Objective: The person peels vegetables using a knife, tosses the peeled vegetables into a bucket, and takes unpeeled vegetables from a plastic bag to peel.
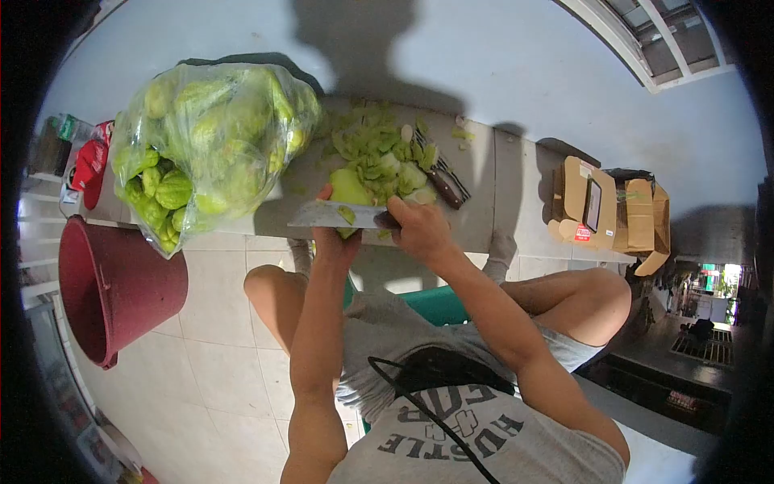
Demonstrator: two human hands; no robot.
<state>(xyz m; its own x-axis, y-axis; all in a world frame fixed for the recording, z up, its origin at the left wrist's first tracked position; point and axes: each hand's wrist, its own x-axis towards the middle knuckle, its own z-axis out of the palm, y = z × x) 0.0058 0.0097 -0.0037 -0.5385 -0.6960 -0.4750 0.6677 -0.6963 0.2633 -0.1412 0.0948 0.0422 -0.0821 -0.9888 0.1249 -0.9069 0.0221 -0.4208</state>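
My left hand (334,247) is closed around a pale green chayote (350,187), one fingertip showing at its far left side. My right hand (422,229) grips the dark handle of a wide-bladed knife (318,214). Its blade lies across the chayote, with a small strip of green peel (347,214) on it. Just beyond, green peelings (367,141) are heaped on the tiled ledge (476,161). At the right edge of that heap lies another knife with a brown handle (446,189), next to a dark slotted utensil that I cannot fully make out.
A clear plastic bag full of chayotes (222,129) stands on the ledge at the left. Below it is a dark red bucket (133,282). An opened cardboard box (584,202) sits on the ledge at the right. The wall (500,56) rises behind.
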